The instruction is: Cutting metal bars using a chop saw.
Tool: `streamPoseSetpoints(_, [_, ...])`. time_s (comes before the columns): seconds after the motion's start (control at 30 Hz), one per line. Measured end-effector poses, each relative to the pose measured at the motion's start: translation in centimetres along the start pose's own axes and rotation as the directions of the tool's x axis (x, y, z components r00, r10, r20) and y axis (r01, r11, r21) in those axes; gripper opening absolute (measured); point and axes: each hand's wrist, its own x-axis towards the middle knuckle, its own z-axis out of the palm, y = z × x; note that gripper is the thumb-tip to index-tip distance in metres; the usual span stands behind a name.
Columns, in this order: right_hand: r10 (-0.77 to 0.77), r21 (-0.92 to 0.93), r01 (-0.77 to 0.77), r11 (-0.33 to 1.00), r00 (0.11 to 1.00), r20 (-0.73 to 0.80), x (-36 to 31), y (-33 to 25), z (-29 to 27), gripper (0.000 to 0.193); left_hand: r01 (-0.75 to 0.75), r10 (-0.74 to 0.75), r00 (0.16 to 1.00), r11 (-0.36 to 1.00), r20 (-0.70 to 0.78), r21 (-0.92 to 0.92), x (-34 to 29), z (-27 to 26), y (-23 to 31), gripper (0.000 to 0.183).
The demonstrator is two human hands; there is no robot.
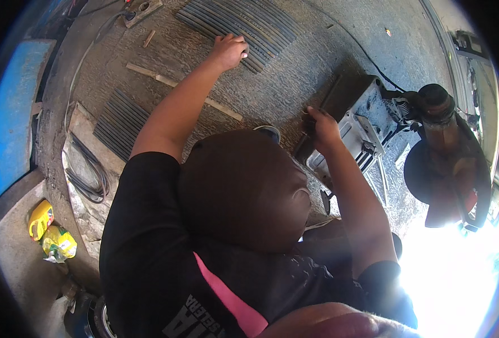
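Observation:
My left hand [228, 53] reaches to the far side, its fingers curled down over the near edge of a row of long dark metal rods [244, 22] on the floor. What its fingertips grip is hidden. My right hand [321, 128] is at the left side of a cut-off saw's metal base [348, 141], fingers curled in. A dark shape shows at those fingertips, too unclear to name. The saw's head and dark round guard [429, 169] stand to the right. A second stack of shorter rods [120, 125] lies left of my left arm.
A thin wooden strip [165, 80] crosses the floor beneath my left forearm. Coiled cable [94, 177] lies on a pale sheet at left. Beyond are a blue panel [15, 112], a yellow container [41, 218] and a yellow bag [59, 244]. A power socket block [142, 11] sits far left.

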Motion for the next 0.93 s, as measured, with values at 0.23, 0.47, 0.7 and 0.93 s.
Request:
streamPoseSetpoints(0.23, [-0.001,-0.037,0.001,0.999,1.000,0.002,0.1,0.1,0.4,0.028,0.089,-0.087,0.995,0.994,-0.039,0.067,-0.4,-0.3,-1.0,0.021])
streamPoseSetpoints(0.47, [0.027,-0.058,-0.027,0.998,1.000,0.004,0.3,0.2,0.2,0.025,0.148,-0.147,0.989,0.987,-0.013,0.063,-0.1,-0.7,-0.8,0.025])
streamPoseSetpoints(0.7, [0.008,-0.062,-0.007,0.998,1.000,0.029,-0.1,-0.6,1.7,0.032,0.117,-0.111,0.987,0.992,-0.115,0.049,-1.1,0.2,-1.3,0.022])
streamPoseSetpoints(0.93, [-0.007,-0.108,0.009,0.994,1.000,0.020,0.4,-0.7,1.1,0.039,-0.070,-0.004,0.969,0.954,-0.247,-0.292,-2.9,2.0,7.1,0.025])
